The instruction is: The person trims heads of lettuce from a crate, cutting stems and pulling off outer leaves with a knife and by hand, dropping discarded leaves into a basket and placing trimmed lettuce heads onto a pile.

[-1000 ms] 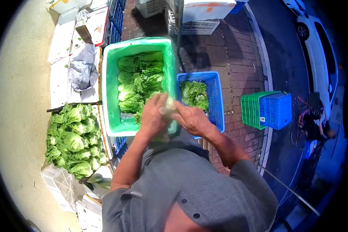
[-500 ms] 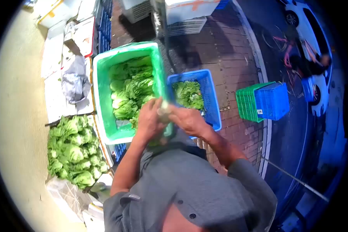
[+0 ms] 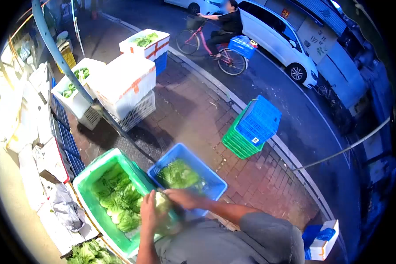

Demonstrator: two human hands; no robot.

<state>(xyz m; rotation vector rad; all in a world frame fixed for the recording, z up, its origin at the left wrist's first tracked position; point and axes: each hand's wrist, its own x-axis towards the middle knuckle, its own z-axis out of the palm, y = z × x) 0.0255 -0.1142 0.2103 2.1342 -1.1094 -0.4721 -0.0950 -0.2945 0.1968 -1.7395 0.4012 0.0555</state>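
My left hand [image 3: 148, 215] is closed against a pale green lettuce head [image 3: 163, 204] at the right rim of the green-lined box. On the lettuce's other side, my right hand [image 3: 180, 198] has its fingers pressed together near the stem end; whether it grips a small tool is too blurred to tell. Leafy lettuces [image 3: 121, 198] lie inside the green-lined box [image 3: 87, 189]. Beside it, a blue crate [image 3: 213, 182] contains loose green leaves [image 3: 179, 174].
White foam boxes [image 3: 130, 79] stand up ahead by a slanting pole [image 3: 57, 53]. Green [image 3: 238, 145] and blue [image 3: 262, 119] crates sit near the curb. A person [image 3: 228, 24] rides a pink bicycle [image 3: 202, 42] past a white car [image 3: 268, 35]. More lettuces [image 3: 90, 254] lie lower left.
The view has swung up and toward the street, so the boxes and crates appear lower. The cyclist is now in fuller view at the top. Both hands stay together at the lettuce.
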